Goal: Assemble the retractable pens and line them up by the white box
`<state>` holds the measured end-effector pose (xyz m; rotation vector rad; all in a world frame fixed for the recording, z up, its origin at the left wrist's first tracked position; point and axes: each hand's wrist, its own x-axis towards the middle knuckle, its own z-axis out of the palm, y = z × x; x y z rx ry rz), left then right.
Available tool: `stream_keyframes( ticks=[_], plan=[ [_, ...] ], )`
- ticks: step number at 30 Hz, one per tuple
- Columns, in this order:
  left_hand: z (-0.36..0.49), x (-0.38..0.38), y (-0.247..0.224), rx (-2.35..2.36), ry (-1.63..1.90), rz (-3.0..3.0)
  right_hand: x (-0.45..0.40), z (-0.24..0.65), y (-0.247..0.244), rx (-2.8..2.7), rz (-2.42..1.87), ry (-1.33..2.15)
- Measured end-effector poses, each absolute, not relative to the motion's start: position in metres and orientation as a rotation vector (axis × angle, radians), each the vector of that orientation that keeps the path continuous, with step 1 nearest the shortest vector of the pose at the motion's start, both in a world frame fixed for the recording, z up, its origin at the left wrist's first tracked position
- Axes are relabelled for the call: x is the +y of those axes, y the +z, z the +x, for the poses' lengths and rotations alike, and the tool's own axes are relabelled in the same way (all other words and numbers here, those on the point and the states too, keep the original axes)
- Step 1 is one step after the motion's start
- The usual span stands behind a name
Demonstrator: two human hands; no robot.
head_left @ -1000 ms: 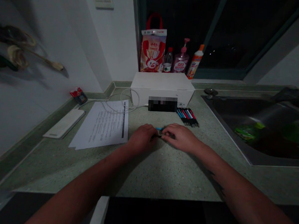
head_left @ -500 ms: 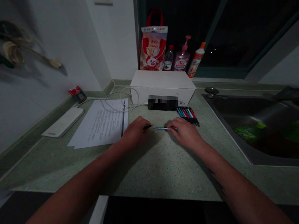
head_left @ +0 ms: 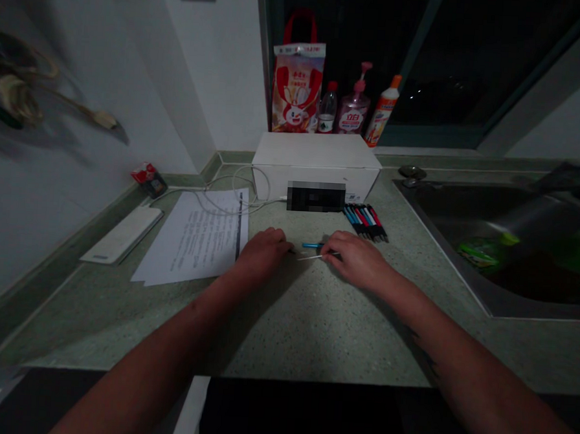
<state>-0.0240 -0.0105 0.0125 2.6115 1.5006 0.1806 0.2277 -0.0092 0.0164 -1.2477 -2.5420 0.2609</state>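
Observation:
My right hand (head_left: pixel 353 256) pinches a thin white pen refill (head_left: pixel 310 257) that points left, low over the counter. Just behind those fingertips is a blue pen barrel (head_left: pixel 312 245); whether the fingers touch it I cannot tell. My left hand (head_left: pixel 266 249) is closed on a small dark pen part (head_left: pixel 292 251), only its end showing at the fingertips. A short gap separates that part from the refill. Beyond my right hand several pens (head_left: pixel 366 221) in blue, red, white and black lie side by side.
A white box (head_left: pixel 317 155) stands at the back with a dark device (head_left: pixel 316 197) before it, a white cable (head_left: pixel 266 206) running to it. Printed sheets (head_left: pixel 204 238) and a white power bank-like slab (head_left: pixel 124 235) lie left. A metal sink (head_left: pixel 444 251) is on the right.
The white refill now shows apart from the blue barrel, angled toward me in my right fingers. My left hand has lowered slightly, and its dark part is more covered.

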Motion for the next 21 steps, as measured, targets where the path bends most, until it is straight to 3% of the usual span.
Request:
stream_keyframes(
  ticks=[8, 13, 21],
  plan=[
    [-0.037, -0.01, 0.023, 1.56, 0.098, 2.648, -0.007, 0.229, 0.014, -2.588, -1.221, 0.36],
    [-0.033, -0.015, 0.023, 1.657, 0.472, 2.281, -0.012, 0.222, 0.014, -2.521, -1.209, 0.381],
    [-0.007, -0.025, 0.009, 1.209, 0.848, 1.837, -0.019, 0.21, 0.014, -2.423, -1.162, 0.386]
  ],
)
